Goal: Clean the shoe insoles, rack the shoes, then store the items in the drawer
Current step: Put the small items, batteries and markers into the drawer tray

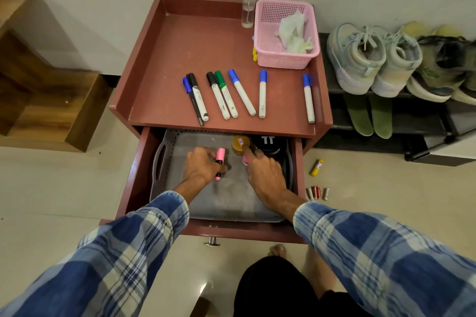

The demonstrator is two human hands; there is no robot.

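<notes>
Both hands reach into the open drawer (134, 177) of a reddish-brown cabinet. A grey tray (226, 203) lies in the drawer. My left hand (202, 166) grips a pink highlighter (219, 159) over the tray. My right hand (265, 172) holds a second pink item (244, 160), mostly hidden under its fingers, beside a round amber jar (240, 145) and a black round container (269, 145) at the tray's back. Several markers (242, 92) lie in a row on the cabinet top (180, 46). Shoes (373, 59) stand on a rack at the right, with green insoles (371, 116) on the shelf below.
A pink basket (262, 46) with crumpled tissues and a clear spray bottle (247, 8) stand at the cabinet's back right. A yellow marker (316, 167) and several batteries (317, 193) lie on the floor right of the drawer. A wooden unit (46, 100) stands left.
</notes>
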